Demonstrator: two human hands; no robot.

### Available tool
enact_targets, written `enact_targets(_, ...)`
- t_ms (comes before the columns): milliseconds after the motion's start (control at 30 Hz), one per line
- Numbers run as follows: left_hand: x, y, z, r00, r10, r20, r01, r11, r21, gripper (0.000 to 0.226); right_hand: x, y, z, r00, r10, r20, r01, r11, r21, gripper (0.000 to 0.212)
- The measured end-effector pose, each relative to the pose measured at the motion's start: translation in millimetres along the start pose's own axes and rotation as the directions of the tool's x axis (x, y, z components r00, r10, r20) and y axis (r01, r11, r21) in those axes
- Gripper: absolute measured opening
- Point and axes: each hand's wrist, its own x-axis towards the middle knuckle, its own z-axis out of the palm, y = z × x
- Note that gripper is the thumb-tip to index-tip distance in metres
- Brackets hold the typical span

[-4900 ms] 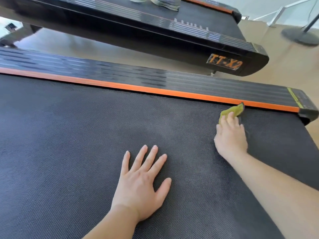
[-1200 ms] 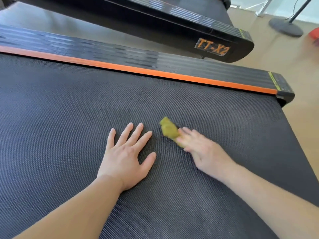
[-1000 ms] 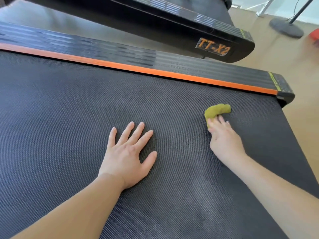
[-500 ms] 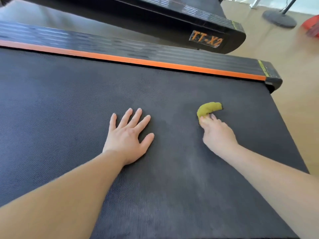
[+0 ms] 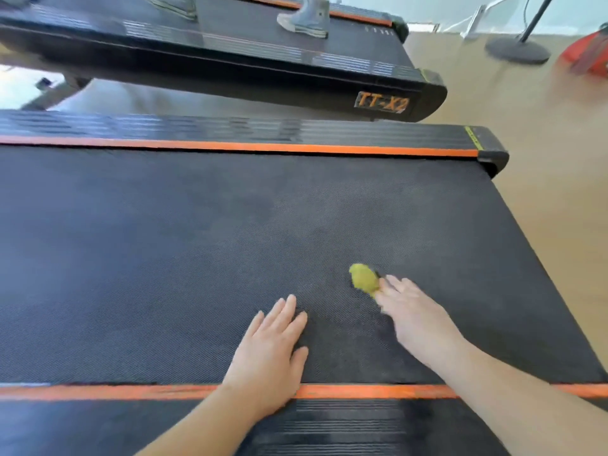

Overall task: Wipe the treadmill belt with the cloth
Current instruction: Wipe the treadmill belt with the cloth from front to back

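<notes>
The dark textured treadmill belt (image 5: 197,258) fills the middle of the head view, between two orange stripes. A small yellow-green cloth (image 5: 363,279) lies bunched on the belt, right of centre. My right hand (image 5: 418,320) presses on it with straight fingers, the fingertips covering its near end; the hand is blurred. My left hand (image 5: 271,353) rests flat on the belt near the front stripe, fingers extended and close together, holding nothing.
Black ribbed side rails (image 5: 230,130) border the belt front and back. The belt's end cap (image 5: 492,159) is at the right, with wooden floor beyond. A second treadmill (image 5: 381,102) stands behind, with a person's shoes (image 5: 306,21) on it. A stand base (image 5: 518,49) sits far right.
My right hand has slid the cloth left and toward me across the belt. The view has pulled back, so the near rail and orange stripe now show. My left hand stays flat.
</notes>
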Motion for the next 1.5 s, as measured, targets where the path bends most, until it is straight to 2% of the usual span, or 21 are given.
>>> enact_targets(33, -11.0, -2.9, 3.2, 1.000, -0.017, -0.016, 0.017, 1.000, 0.011, 0.068, -0.1, 4.1, -3.0, 0.968, 0.243, -0.067, -0.239, 0.969, 0.065, 0.040)
enact_targets(67, -20.5, -5.9, 5.6, 0.999, -0.042, -0.030, 0.043, 0.999, 0.021, 0.072, -1.3, 2.8, -3.8, 0.908, 0.407, -0.098, -0.400, 0.913, 0.084, 0.037)
enact_targets(100, -28.0, -9.8, 8.9, 0.996, -0.075, -0.049, 0.076, 0.997, 0.024, 0.073, -1.8, -4.8, -2.4, 0.867, 0.488, -0.100, -0.484, 0.873, 0.061, 0.037)
enact_targets(167, -34.9, -12.7, 15.6, 0.988, -0.149, -0.041, 0.148, 0.989, -0.013, 0.072, -6.6, -24.6, 4.5, 0.879, 0.463, -0.110, -0.463, 0.886, 0.033, 0.035)
enact_targets(233, -35.6, -10.8, 18.2, 0.980, -0.197, -0.005, 0.196, 0.977, -0.081, 0.070, -12.9, -44.4, 13.1, 0.928, 0.356, -0.110, -0.342, 0.931, 0.129, 0.038)
enact_targets(333, -32.4, -9.2, 14.4, 0.977, -0.215, 0.006, 0.214, 0.969, -0.122, 0.066, -29.6, -61.7, 20.7, 0.985, 0.161, 0.058, -0.168, 0.975, 0.146, 0.057)
enact_targets(467, -32.7, -10.2, 13.8, 0.978, -0.197, 0.069, 0.202, 0.977, -0.072, 0.068, -24.5, -36.2, 3.9, 0.977, -0.019, 0.211, 0.021, 1.000, -0.009, 0.048)
enact_targets(500, -33.4, -10.7, 14.3, 0.979, -0.183, 0.088, 0.187, 0.982, -0.040, 0.070, -20.2, -27.1, -1.8, 0.976, 0.034, 0.214, -0.028, 0.999, -0.029, 0.044)
enact_targets(600, -31.7, -14.9, 12.1, 0.979, -0.154, 0.134, 0.155, 0.988, 0.002, 0.072, -15.2, -9.7, -11.6, 0.918, 0.352, 0.181, -0.339, 0.936, -0.100, 0.038)
enact_targets(700, -27.6, -19.4, 11.0, 0.974, -0.135, 0.181, 0.142, 0.990, -0.024, 0.069, -17.7, -17.6, 0.7, 0.890, 0.400, 0.218, -0.363, 0.912, -0.191, 0.043)
enact_targets(867, -22.3, -19.7, 14.8, 0.971, -0.140, 0.196, 0.143, 0.990, 0.000, 0.068, -15.2, -48.6, 8.8, 0.875, 0.479, 0.070, -0.484, 0.869, 0.103, 0.039)
enact_targets(900, -22.3, -19.6, 15.0, 0.971, -0.141, 0.192, 0.142, 0.990, 0.010, 0.068, -16.3, -63.8, 8.6, 0.898, 0.434, 0.076, -0.441, 0.885, 0.152, 0.040)
enact_targets(967, -22.3, -19.8, 13.8, 0.969, -0.142, 0.200, 0.143, 0.990, 0.009, 0.067, -22.4, -97.6, 11.7, 0.982, 0.150, 0.111, -0.172, 0.960, 0.223, 0.050)
enact_targets(1033, -22.8, -18.8, 13.3, 0.968, -0.149, 0.201, 0.152, 0.988, 0.005, 0.069, -27.6, -107.6, 18.9, 0.969, -0.183, 0.166, 0.137, 0.957, 0.254, 0.051)
enact_targets(1100, -23.3, -17.9, 14.0, 0.968, -0.149, 0.202, 0.150, 0.989, 0.009, 0.072, -20.9, -89.4, 15.7, 0.937, -0.295, 0.188, 0.249, 0.940, 0.234, 0.050)
enact_targets(1167, -24.6, -18.9, 14.2, 0.969, -0.148, 0.196, 0.146, 0.989, 0.028, 0.073, -16.6, -78.2, -2.3, 0.955, -0.165, 0.247, 0.099, 0.961, 0.257, 0.050)
enact_targets(1233, -24.7, -18.5, 13.6, 0.969, -0.150, 0.196, 0.147, 0.989, 0.034, 0.072, -17.9, -82.5, -18.0, 0.935, -0.027, 0.353, -0.084, 0.952, 0.295, 0.052)
enact_targets(1300, -25.6, -18.0, 12.3, 0.965, -0.149, 0.216, 0.151, 0.988, 0.006, 0.072, -24.1, -99.2, -25.6, 0.927, -0.021, 0.375, -0.163, 0.876, 0.453, 0.051)
enact_targets(1367, -24.7, -18.1, 11.2, 0.964, -0.160, 0.214, 0.169, 0.985, -0.023, 0.068, -36.2, -109.1, -27.6, 0.954, 0.010, 0.301, -0.220, 0.704, 0.675, 0.049)
enact_targets(1400, -22.7, -17.3, 10.7, 0.964, -0.173, 0.200, 0.184, 0.982, -0.034, 0.065, -41.3, -108.9, -28.7, 0.968, 0.080, 0.239, -0.232, 0.659, 0.716, 0.050)
enact_targets(1500, -11.6, 1.3, 10.4, 0.963, -0.245, 0.110, 0.248, 0.969, -0.017, 0.059, -46.3, -94.4, -35.0, 0.945, 0.287, 0.156, -0.317, 0.694, 0.646, 0.051)
